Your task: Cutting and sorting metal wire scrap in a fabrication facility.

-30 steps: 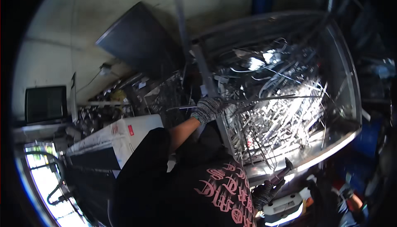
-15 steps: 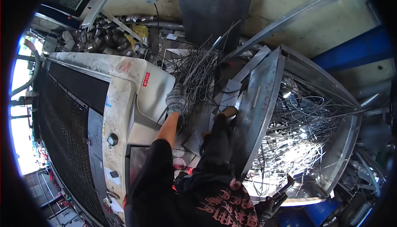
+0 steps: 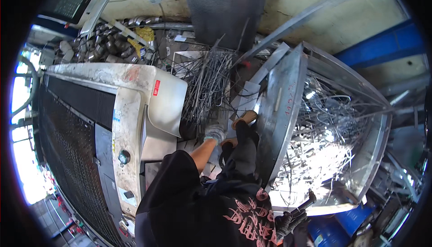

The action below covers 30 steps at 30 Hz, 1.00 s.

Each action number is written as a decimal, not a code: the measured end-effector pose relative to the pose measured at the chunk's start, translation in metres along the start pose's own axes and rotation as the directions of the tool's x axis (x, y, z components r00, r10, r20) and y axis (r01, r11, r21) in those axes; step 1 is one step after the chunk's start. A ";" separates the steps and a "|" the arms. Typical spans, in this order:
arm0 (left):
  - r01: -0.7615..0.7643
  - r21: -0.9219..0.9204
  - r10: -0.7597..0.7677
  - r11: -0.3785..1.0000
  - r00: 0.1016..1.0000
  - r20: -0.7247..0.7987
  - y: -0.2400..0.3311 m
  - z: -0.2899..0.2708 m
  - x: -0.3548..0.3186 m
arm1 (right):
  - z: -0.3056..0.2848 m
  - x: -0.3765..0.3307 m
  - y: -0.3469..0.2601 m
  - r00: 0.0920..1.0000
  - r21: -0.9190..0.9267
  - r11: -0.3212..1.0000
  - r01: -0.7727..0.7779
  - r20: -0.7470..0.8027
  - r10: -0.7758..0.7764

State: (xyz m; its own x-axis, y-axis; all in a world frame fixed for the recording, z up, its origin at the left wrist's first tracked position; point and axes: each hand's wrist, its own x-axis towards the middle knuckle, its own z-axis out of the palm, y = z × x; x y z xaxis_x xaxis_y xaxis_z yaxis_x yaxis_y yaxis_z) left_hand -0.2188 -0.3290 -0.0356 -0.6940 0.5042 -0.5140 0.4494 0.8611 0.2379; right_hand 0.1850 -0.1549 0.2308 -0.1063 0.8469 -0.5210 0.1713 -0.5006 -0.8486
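1. Steel is everywhere in the head view: a heap of thin grey rods (image 3: 208, 83) lies on the floor between a dirty white machine housing (image 3: 135, 96) and a big sheet-metal bin (image 3: 280, 112) full of tangled bright wire offcuts (image 3: 333, 130).
2. My left hand (image 3: 215, 133), in a grey work glove, is stretched down to the near end of the rods. The glove is small and partly turned away, so I cannot tell whether its fingers are closed on a rod or only touching the heap.
3. My right hand (image 3: 288, 222), in a dark glove, sits low beside the bin, wrapped tight around a dark tool (image 3: 307, 200) that pokes up toward the rim.
4. A tan boot (image 3: 245, 117) stands just beside the bin wall, near the left hand.
5. I judge this as the reach-and-pick stage at the rods. The next move calls for a firm grip on a few rods only, and a slow lift so the tangled ends do not snag.
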 end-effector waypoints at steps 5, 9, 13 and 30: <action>-0.113 -0.112 0.133 0.987 0.973 0.187 0.064 0.003 -0.023 | 0.033 -0.045 0.003 0.930 0.069 0.997 0.040 -0.366 -0.011; -0.521 -0.261 0.498 0.813 0.853 -0.154 0.132 -0.054 -0.025 | -0.015 -0.024 0.057 0.883 0.243 0.946 0.217 -0.463 -0.083; -0.722 -0.311 0.734 0.619 0.672 -0.099 0.250 -0.080 -0.028 | -0.048 -0.037 0.084 0.712 0.179 0.941 0.287 -0.697 -0.085; -0.993 0.027 0.586 -0.111 -0.043 0.809 0.495 0.075 -0.113 | -0.065 -0.097 0.108 0.572 0.483 0.876 -0.003 -0.717 0.398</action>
State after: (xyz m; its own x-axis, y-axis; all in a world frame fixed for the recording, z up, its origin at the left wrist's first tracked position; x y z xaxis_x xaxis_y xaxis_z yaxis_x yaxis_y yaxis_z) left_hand 0.1246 0.0352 0.0784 0.7485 0.4291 -0.5055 0.6548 -0.5984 0.4616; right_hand 0.2774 -0.2790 0.1956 0.7097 0.4140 -0.5700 -0.3230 -0.5279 -0.7855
